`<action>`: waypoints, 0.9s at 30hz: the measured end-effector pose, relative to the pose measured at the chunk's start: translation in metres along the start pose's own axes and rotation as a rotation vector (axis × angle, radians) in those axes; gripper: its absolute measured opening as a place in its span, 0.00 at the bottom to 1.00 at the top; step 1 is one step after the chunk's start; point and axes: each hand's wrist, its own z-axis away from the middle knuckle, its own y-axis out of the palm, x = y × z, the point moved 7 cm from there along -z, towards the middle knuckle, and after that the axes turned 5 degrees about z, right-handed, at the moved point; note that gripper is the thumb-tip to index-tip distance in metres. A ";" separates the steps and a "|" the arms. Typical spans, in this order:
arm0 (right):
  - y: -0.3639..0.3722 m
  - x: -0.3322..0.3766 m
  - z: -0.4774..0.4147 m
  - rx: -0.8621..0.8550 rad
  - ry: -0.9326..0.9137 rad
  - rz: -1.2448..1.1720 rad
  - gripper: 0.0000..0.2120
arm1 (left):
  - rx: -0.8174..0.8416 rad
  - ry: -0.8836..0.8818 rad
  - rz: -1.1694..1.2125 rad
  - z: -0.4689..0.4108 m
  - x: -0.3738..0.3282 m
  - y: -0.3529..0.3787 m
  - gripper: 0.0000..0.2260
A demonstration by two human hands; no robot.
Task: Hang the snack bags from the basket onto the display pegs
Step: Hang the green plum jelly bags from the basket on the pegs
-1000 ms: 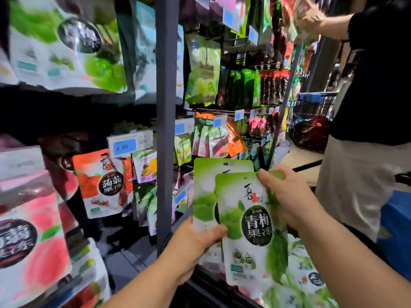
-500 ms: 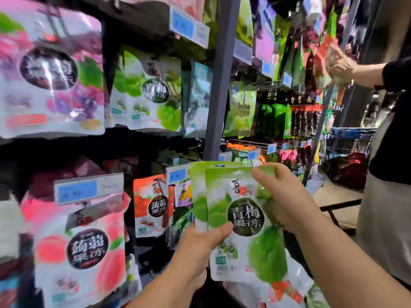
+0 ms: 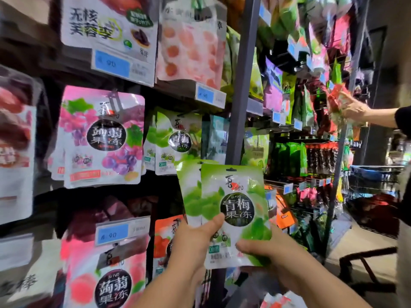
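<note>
A tall display rack (image 3: 55, 70) fills the left and middle of the view, split by a grey upright post (image 3: 242, 85), and pegged snack bags cover it. On its left bay hang a purple grape bag (image 3: 102, 138), a white bag with dark lettering (image 3: 109, 23) above it, a pale peach-print bag (image 3: 189, 41) and, just left of the post, a hanging green plum bag (image 3: 178, 141). Lower down are a pink peach bag (image 3: 106, 276) and an orange bag (image 3: 166, 236). Far right, beyond the rack, stands a wire basket with a blue rim (image 3: 375, 172); reddish shapes lie in it, too blurred to name. Another person's hand (image 3: 353, 110) holds a red packet (image 3: 338, 96) up at the far bay. In front of the post, below the hanging green plum bag and apart from it, two held green bags are raised upright off any peg: the front green bag (image 3: 235, 196) overlaps the rear green bag (image 3: 189, 192), which peeks out on its left. The left hand (image 3: 193, 243) grasps both from below, its thumb (image 3: 214, 221) pressed on the front bag's face. The right hand (image 3: 269, 250) grips the front bag's lower right corner, its fingers (image 3: 246, 245) curled over the bottom edge. Blue-and-white price tags (image 3: 112, 63) sit on the rails. The front bag's hang hole (image 3: 231, 169) is free at its top edge.
</note>
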 end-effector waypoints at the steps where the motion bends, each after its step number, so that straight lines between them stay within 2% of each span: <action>1: -0.002 0.003 -0.003 -0.041 -0.002 0.001 0.28 | 0.001 0.013 0.008 -0.001 -0.008 0.001 0.21; 4: -0.010 0.017 -0.014 -0.148 -0.046 -0.039 0.24 | 0.035 0.072 -0.008 -0.006 -0.031 0.002 0.15; 7: -0.012 0.037 -0.024 -0.175 -0.113 -0.090 0.20 | 0.026 0.103 -0.020 -0.006 -0.051 -0.001 0.08; 12: -0.007 0.066 -0.047 -0.150 -0.193 -0.191 0.16 | 0.002 0.194 -0.043 -0.006 -0.085 -0.015 0.16; 16: 0.000 0.088 -0.070 -0.156 -0.231 -0.254 0.11 | -0.015 0.301 -0.105 -0.006 -0.111 -0.023 0.13; 20: 0.010 0.104 -0.095 -0.143 -0.260 -0.241 0.10 | -0.044 0.368 -0.206 -0.005 -0.128 -0.031 0.16; 27: 0.027 0.118 -0.121 -0.116 -0.287 -0.246 0.12 | -0.165 0.438 -0.346 -0.005 -0.143 -0.053 0.07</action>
